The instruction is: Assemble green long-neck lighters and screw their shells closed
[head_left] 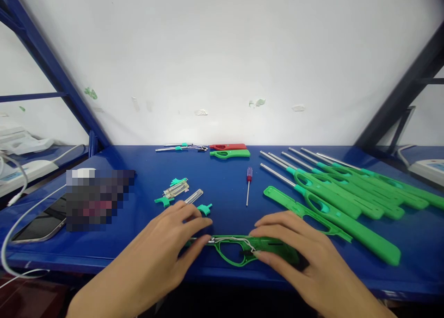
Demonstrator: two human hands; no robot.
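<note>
An opened green gas lighter shell (277,246) lies along the table's front edge, with a thin white wire (237,239) running along its inside. My left hand (169,246) pinches its narrow end by the metal tube, between thumb and fingers. At the wider handle end, my right hand (305,251) grips with the thumb in front and the fingers behind. Just past my left hand are teal triggers (205,209) and clear tanks (194,196). Another green half shell (282,198) lies beyond my right hand, against a lighter with a metal tube (354,221).
Several green lighters (347,193) fan out at the right. A screwdriver (249,174) lies mid-table. By the wall are a red shell (229,147), a green one (231,154) and metal tubes with wires (169,149). A phone (41,221) and white cable (21,214) are left.
</note>
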